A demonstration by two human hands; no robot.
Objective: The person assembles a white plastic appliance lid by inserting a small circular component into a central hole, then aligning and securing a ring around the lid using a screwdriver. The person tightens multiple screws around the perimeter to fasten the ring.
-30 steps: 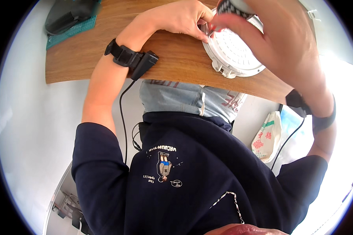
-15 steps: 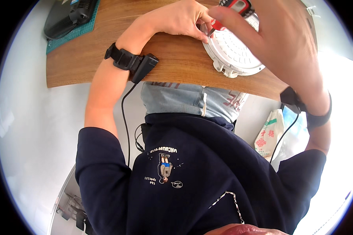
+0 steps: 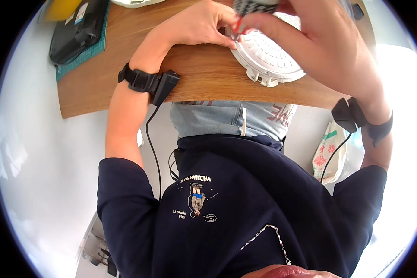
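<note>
Shifted toward the desk (image 3: 204,78) edge since before, the white disc (image 3: 268,58) is steadied by left hand (image 3: 197,25) fingertips pressed at its rim; right hand (image 3: 329,41) fingers pinch a red-tipped tool (image 3: 238,25) above it.

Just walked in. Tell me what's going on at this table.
A person sits at a wooden table, working with both bare hands on a round white ribbed plastic part that lies near the table's edge. The left hand presses its fingertips on the part's rim. The right hand hangs over the part and holds a small tool with red on it at that rim. A black case rests on a green mat to the left.
</note>
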